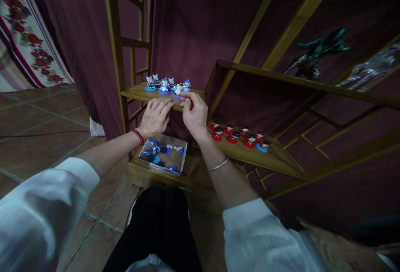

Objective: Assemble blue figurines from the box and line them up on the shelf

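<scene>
Several small figurines with blue and purple bases stand in a group on the upper wooden shelf. At the right front of that group is a pale pink-and-white figurine on a purple base. My right hand has its thumb and index finger pinched at this figurine's base, though the exact contact is small and hard to see. Stretched out, the fingers of my left hand rest by the shelf's front edge, with nothing visible in them.
Below my left hand, a shallow box holds loose blue and dark figurine pieces. Several red-based figurines and a blue-based one stand on a lower right shelf. A green-and-brown statuette and a clear, shiny object are up right.
</scene>
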The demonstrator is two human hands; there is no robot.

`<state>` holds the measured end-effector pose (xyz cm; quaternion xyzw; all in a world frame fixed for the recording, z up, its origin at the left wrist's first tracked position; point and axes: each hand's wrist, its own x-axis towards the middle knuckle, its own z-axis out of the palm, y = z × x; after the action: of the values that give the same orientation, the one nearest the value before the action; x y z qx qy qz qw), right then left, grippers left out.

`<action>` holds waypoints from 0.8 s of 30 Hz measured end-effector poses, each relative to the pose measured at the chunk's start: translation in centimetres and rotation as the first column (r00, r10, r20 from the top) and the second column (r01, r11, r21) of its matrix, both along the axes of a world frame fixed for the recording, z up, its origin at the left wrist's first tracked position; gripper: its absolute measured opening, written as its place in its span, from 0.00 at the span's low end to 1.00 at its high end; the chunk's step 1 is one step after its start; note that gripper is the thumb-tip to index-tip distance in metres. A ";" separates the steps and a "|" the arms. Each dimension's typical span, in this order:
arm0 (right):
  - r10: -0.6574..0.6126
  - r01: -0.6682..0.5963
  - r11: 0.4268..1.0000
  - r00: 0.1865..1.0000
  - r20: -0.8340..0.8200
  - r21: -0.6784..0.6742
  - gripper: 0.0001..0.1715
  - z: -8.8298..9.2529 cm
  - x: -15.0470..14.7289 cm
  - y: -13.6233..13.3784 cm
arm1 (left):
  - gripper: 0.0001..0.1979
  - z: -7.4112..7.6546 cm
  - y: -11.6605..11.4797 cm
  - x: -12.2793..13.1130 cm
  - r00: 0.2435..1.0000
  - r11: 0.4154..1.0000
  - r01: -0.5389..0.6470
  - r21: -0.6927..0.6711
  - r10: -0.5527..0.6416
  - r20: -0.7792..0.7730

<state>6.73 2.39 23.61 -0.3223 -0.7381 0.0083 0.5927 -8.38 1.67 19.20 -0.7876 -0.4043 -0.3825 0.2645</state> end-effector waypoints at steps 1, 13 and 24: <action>-0.001 0.001 1.000 1.000 0.013 0.019 0.13 -0.2 0.0 -0.2 | 0.25 -0.3 0.0 0.0 1.000 1.000 0.015 0.004 -0.015 -0.009; 0.040 -0.064 0.992 0.977 0.211 0.111 0.18 -4.1 0.1 -1.7 | 0.26 -4.3 0.7 -0.6 0.962 0.993 0.112 -0.022 -0.114 -0.248; 0.046 -0.017 0.994 0.963 0.267 -0.109 0.18 -9.5 -0.2 -1.5 | 0.16 -8.6 1.2 -0.7 0.944 0.954 0.098 -0.282 -0.178 -0.277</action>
<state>6.53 0.84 14.07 -0.3396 -0.8152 0.0130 0.4690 -9.06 2.85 10.60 -0.8912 -0.3504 -0.2191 0.1873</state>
